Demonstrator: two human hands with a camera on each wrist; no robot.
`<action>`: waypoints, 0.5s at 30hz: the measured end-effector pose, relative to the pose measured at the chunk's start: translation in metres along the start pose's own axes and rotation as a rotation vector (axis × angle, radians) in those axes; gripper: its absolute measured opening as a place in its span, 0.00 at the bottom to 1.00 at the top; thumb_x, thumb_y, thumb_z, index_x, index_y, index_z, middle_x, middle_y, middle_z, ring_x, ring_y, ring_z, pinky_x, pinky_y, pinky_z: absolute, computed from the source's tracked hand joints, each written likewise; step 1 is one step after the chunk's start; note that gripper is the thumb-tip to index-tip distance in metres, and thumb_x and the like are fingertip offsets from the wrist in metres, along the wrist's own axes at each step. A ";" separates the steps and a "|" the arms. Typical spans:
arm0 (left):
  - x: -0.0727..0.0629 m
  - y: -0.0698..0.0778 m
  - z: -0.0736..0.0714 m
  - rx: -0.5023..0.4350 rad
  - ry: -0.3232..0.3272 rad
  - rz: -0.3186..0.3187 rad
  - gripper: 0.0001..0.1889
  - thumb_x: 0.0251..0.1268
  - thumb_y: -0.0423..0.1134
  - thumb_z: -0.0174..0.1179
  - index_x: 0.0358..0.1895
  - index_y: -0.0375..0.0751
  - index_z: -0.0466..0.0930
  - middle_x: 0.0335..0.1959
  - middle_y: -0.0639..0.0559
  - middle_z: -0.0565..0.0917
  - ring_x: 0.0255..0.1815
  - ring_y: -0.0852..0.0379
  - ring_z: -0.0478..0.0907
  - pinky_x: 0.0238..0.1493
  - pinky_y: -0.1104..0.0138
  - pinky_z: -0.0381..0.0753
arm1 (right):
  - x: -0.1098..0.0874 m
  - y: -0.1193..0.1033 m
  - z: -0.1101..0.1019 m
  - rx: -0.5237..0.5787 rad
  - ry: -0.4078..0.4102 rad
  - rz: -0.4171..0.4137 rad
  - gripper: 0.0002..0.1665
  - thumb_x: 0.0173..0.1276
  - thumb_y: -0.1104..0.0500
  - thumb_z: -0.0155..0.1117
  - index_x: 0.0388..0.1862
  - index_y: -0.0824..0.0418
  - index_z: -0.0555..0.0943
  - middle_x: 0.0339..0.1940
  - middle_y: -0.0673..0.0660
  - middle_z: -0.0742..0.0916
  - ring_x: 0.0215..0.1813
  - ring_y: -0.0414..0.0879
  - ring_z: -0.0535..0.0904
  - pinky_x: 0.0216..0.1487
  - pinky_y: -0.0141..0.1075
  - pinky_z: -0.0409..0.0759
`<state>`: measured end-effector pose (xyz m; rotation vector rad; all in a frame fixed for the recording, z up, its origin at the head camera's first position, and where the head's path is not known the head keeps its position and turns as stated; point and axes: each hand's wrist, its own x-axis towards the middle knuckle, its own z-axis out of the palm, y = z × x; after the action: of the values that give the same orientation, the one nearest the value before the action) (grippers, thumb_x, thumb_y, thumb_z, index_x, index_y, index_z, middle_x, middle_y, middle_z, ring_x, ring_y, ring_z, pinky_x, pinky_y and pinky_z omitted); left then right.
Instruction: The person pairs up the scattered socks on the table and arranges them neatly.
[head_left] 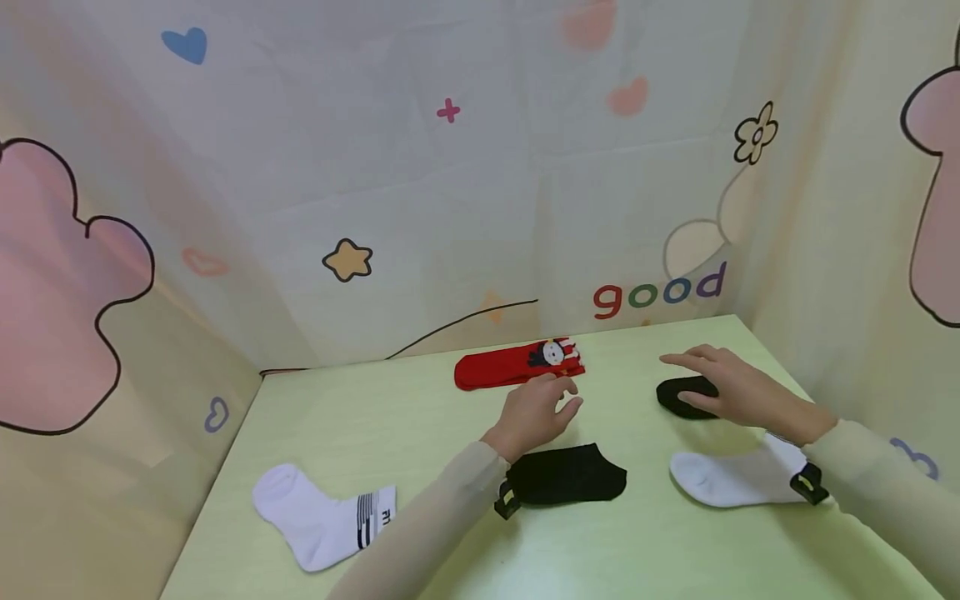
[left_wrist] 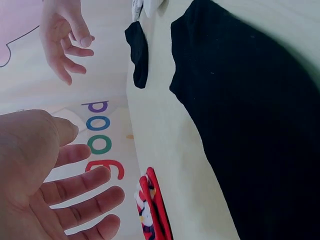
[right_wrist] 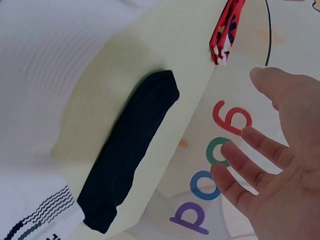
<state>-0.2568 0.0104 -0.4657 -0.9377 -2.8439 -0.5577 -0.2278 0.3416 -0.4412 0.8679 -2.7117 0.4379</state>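
My left hand [head_left: 534, 414] hovers over the table with fingers relaxed and holds nothing. Beneath its wrist lies a black ankle sock [head_left: 573, 477], which fills much of the left wrist view. Just beyond the fingers is a red sock [head_left: 495, 367] with a cartoon face. My right hand [head_left: 731, 387], also holding nothing, is above a second black sock [head_left: 678, 398] and hides part of it in the head view; the right wrist view shows this black sock [right_wrist: 132, 145] lying flat. A white sock [head_left: 738, 479] lies under the right wrist, its cuff partly covered.
Another white sock [head_left: 311, 521] with black stripes lies at the table's left, near the left forearm. The pale green table [head_left: 360, 425] meets a printed curtain [head_left: 450, 192] at its back edge, and more curtain hangs at both sides.
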 end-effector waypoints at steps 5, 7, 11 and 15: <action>0.014 0.010 0.001 0.011 -0.009 0.004 0.15 0.77 0.51 0.58 0.57 0.50 0.84 0.48 0.54 0.87 0.42 0.62 0.81 0.35 0.71 0.80 | -0.003 0.011 -0.004 -0.015 0.011 -0.001 0.35 0.64 0.63 0.76 0.70 0.62 0.75 0.54 0.65 0.83 0.53 0.62 0.79 0.52 0.58 0.80; 0.020 0.014 0.003 0.008 -0.017 0.004 0.16 0.77 0.51 0.57 0.59 0.50 0.83 0.49 0.53 0.87 0.43 0.62 0.81 0.35 0.71 0.80 | -0.003 0.016 -0.005 -0.019 0.029 -0.013 0.36 0.62 0.64 0.77 0.69 0.63 0.76 0.54 0.66 0.83 0.52 0.62 0.79 0.51 0.58 0.80; 0.032 0.021 0.007 -0.011 -0.043 -0.004 0.18 0.78 0.52 0.56 0.63 0.52 0.80 0.50 0.53 0.87 0.42 0.62 0.81 0.32 0.71 0.78 | -0.005 0.025 -0.006 -0.030 0.049 -0.011 0.36 0.60 0.64 0.78 0.68 0.63 0.76 0.53 0.66 0.83 0.51 0.62 0.79 0.50 0.58 0.80; 0.042 0.028 0.011 -0.005 -0.055 -0.014 0.18 0.77 0.53 0.57 0.64 0.55 0.78 0.49 0.55 0.88 0.39 0.63 0.80 0.28 0.72 0.76 | -0.007 0.035 -0.006 -0.033 0.049 0.012 0.36 0.61 0.63 0.78 0.68 0.63 0.76 0.53 0.66 0.83 0.52 0.63 0.79 0.51 0.59 0.79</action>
<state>-0.2740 0.0590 -0.4591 -0.9492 -2.9013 -0.5497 -0.2427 0.3747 -0.4455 0.8219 -2.6732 0.4097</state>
